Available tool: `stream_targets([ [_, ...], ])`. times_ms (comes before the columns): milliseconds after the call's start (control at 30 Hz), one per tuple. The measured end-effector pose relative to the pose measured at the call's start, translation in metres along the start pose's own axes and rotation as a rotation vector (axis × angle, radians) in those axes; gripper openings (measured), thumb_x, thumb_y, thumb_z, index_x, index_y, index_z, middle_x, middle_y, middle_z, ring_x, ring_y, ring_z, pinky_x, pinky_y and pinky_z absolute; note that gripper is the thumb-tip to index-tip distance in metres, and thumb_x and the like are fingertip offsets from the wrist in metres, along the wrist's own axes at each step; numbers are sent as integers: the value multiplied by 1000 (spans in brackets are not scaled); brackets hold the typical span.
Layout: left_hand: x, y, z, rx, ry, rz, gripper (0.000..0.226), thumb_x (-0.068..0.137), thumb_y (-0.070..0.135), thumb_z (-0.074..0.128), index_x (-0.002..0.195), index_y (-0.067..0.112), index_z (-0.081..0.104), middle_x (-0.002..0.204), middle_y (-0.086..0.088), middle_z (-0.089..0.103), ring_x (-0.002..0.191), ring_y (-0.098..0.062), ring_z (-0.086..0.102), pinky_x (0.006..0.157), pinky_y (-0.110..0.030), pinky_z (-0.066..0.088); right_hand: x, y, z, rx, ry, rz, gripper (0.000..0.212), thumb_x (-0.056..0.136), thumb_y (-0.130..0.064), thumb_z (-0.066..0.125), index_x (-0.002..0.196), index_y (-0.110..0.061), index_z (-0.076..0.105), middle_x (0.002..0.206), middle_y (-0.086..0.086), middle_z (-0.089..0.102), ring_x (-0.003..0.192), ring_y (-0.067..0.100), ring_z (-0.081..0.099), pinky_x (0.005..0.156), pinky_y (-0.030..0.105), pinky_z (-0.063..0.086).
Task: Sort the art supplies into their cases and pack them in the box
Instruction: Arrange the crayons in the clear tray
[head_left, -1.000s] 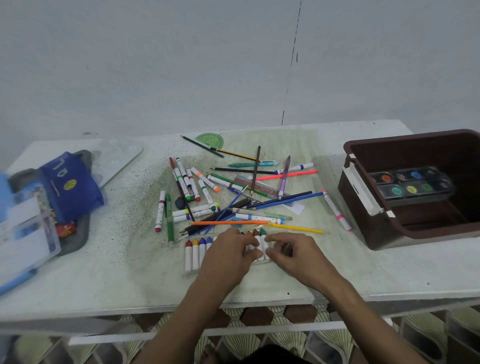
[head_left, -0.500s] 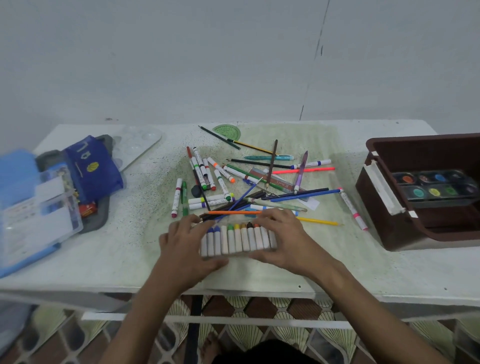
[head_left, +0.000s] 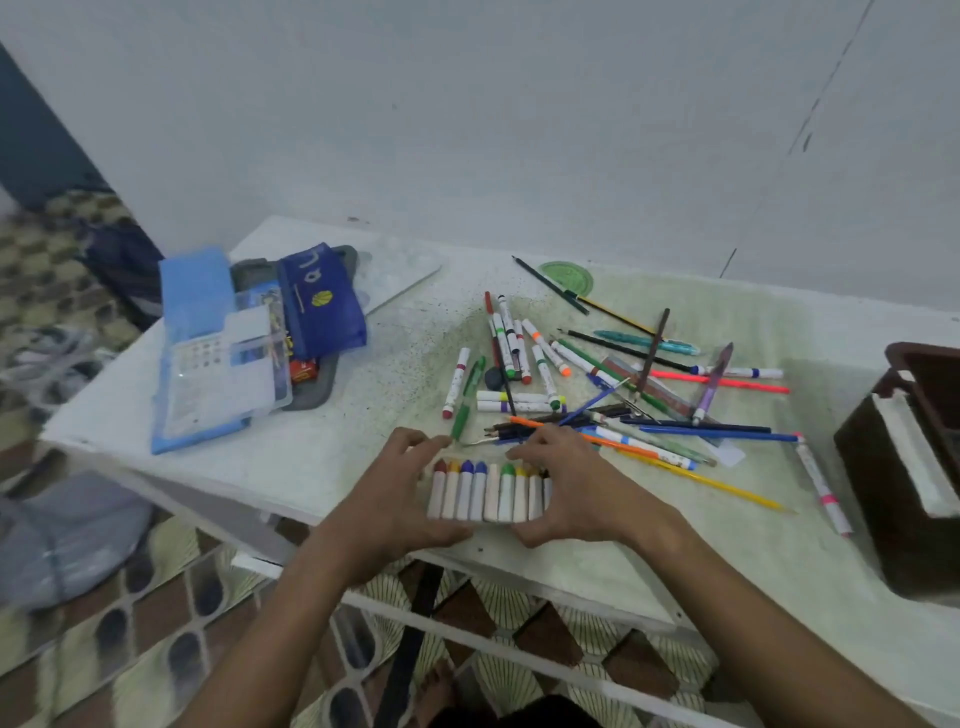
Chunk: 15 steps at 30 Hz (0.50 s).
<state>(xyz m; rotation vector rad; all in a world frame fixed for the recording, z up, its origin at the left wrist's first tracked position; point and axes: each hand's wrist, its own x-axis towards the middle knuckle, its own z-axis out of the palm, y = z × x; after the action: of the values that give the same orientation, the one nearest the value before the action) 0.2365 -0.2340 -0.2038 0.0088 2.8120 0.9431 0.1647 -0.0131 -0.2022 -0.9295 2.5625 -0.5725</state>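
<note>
A row of white-wrapped crayons (head_left: 485, 491) with coloured tips lies side by side near the table's front edge. My left hand (head_left: 395, 493) grips the row's left end, fingers above the tips and thumb under the bases. My right hand (head_left: 576, 488) holds the right end the same way and hides the last crayons. Behind them a loose heap of markers, pencils and pens (head_left: 623, 389) is spread over the table. The brown box (head_left: 914, 457) stands at the right edge, partly cut off.
At the left, a clear plastic case with a blue lid (head_left: 223, 364) and a blue pencil pouch (head_left: 319, 301) rest on a grey tray. A white palette (head_left: 395, 265) lies behind them. A green protractor (head_left: 569, 275) sits at the back. The table's front edge is just below my hands.
The scattered crayons have been pushed together into one tight row between my hands. The view has swung left, so the brown box now sits at the right edge.
</note>
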Motion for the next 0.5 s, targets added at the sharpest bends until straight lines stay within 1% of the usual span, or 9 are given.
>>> stream_targets([
  [67,-2,-10,-11,8,21,-25,98,61,54,81,143,27,35,121,16,31,99,-3,43,79,-12,36,12,-11,-5,47,2,-36,82,65,-45,79,137,-20,47,122,-2,40,114,14,35,99,31,37],
  [133,0,-19,-24,31,60,-50,96,61,53,82,142,26,38,123,14,31,99,-4,44,79,-12,36,32,-21,-10,58,18,-81,80,64,-43,81,134,-18,51,118,-1,41,113,14,36,98,30,38],
  [233,9,-34,-44,27,117,-108,97,59,52,84,141,25,40,126,11,32,99,-8,47,81,-17,38,68,-33,-15,51,11,-123,80,62,-41,83,133,-17,53,111,-2,40,109,14,37,96,29,38],
  [333,17,-52,-62,-5,132,-161,95,58,56,82,139,27,42,132,7,35,101,-9,48,81,-20,40,99,-42,-14,76,0,-126,81,60,-37,85,131,-15,54,116,-1,45,111,14,42,95,26,38],
  [400,19,-62,-77,-29,180,-182,87,61,59,78,136,27,46,126,6,41,100,-9,48,78,-21,39,113,-46,-13,92,-12,-124,81,59,-39,85,130,-16,54,116,-3,45,109,13,43,98,29,41],
  [500,22,-78,-103,1,343,-183,59,77,48,72,125,20,56,114,1,48,98,-16,50,77,-26,39,128,-49,-12,111,-3,-95,80,59,-40,85,130,-16,54,111,-5,43,108,14,43,100,36,43],
])
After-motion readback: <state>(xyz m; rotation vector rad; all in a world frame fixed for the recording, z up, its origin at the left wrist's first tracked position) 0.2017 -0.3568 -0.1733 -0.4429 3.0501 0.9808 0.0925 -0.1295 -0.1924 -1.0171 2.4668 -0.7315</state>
